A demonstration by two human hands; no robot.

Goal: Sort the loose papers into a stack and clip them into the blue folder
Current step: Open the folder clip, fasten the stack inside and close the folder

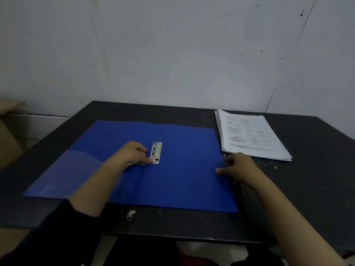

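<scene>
Head view: blue folder (172, 169) open flat, papers (251, 135) stacked far right – unclipped; left hand (132, 154) fingertip presses clip (156, 153), right hand (237, 167) pinches folder edge.

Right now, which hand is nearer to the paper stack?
The right hand. It rests at the blue folder's right edge, just short of the paper stack's near corner. The left hand is farther away, touching the metal clip mid-folder.
</scene>
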